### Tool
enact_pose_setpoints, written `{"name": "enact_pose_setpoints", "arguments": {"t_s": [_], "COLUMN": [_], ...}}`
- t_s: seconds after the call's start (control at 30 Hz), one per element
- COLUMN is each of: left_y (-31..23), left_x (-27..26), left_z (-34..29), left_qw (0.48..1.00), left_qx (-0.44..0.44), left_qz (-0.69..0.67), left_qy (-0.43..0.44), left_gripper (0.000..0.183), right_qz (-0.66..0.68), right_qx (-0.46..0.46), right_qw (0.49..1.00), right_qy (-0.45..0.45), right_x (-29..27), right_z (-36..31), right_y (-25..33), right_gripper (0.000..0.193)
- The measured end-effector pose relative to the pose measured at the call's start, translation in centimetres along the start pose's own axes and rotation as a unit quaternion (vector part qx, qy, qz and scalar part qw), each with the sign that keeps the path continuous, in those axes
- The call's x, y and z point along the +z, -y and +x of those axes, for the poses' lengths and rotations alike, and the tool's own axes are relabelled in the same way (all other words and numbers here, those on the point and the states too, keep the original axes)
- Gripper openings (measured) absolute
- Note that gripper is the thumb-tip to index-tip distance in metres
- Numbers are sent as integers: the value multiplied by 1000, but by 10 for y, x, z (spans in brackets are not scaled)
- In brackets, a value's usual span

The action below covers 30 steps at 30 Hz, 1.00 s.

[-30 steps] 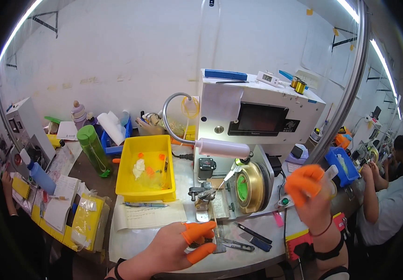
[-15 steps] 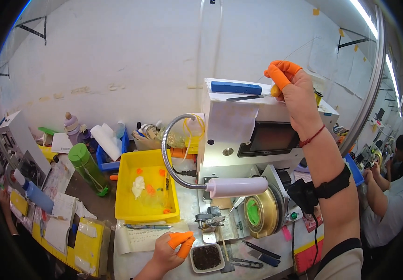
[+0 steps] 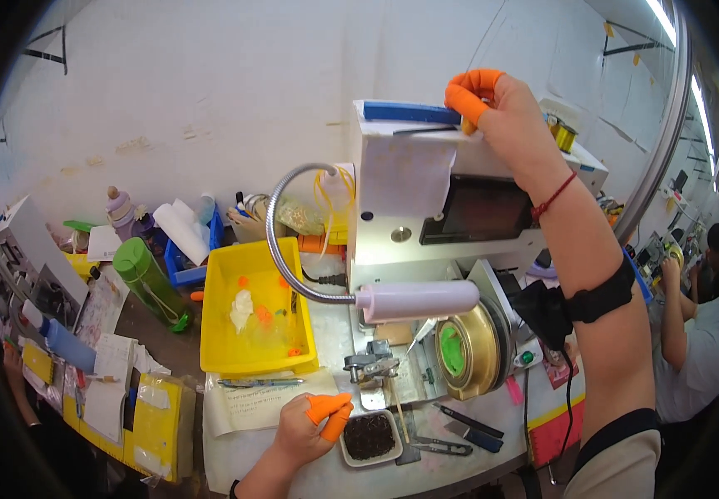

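Note:
My right hand point(image 3: 505, 112), in orange finger covers, is raised over the top of a white machine point(image 3: 384, 191). Its thumb and forefinger are pinched on a thin wire point(image 3: 487, 37) that runs up past the picture's top edge. A small yellow piece shows just under those fingertips; I cannot tell what it is. Beside them lie a blue bar point(image 3: 409, 112) and a dark slim tool point(image 3: 424, 130). Low in the middle, my left hand point(image 3: 301, 431) has its orange-covered fingertips pressed together; anything between them is too small to see. It is nearest a white dish point(image 3: 369, 438) of dark grains.
A yellow bin point(image 3: 309, 353) with orange scraps stands left of the machine. A lamp point(image 3: 418, 301) on a bent metal neck hangs before a gold wheel point(image 3: 480, 366). Tweezers point(image 3: 443, 447) lie right of the dish. A green bottle point(image 3: 150, 279) stands left. Another person point(image 3: 705, 349) sits at far right.
In the picture, my right hand has moved up and left, and the wire now rises more steeply. The machine and bin have shifted up slightly with the view. The left hand remains pinched near the dish.

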State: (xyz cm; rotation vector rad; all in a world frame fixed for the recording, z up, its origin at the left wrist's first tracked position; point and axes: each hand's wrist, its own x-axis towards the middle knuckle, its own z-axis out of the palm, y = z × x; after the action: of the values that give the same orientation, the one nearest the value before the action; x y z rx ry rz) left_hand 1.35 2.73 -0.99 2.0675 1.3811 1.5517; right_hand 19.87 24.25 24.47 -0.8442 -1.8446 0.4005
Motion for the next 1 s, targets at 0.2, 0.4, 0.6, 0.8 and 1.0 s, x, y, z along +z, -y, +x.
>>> {"name": "enact_pose_setpoints", "arguments": {"t_s": [0.2,0.4,0.6,0.8,1.0], "left_y": [-6,-6,-6,-3,-2], "left_x": [-2,-5,-3,-2,-1], "left_z": [3,-2,-1,3,0], "left_qw": [1000,999,998,998,998], "left_qx": [7,10,10,0,0], "left_qz": [9,23,32,39,42], "left_qy": [19,27,51,54,56], "left_gripper": [21,19,17,17,18], "right_qz": [-6,-264,-352,-400,-369], "right_qx": [-73,-252,-250,-231,-283], "right_qw": [990,928,902,887,884], "right_qy": [-120,-74,-26,-16,-46], "right_x": [-20,-50,-58,-57,-56], "right_z": [-34,-111,-126,-118,-121], "right_y": [9,-2,-48,-60,-55], "right_gripper": [31,22,32,37,36]}}
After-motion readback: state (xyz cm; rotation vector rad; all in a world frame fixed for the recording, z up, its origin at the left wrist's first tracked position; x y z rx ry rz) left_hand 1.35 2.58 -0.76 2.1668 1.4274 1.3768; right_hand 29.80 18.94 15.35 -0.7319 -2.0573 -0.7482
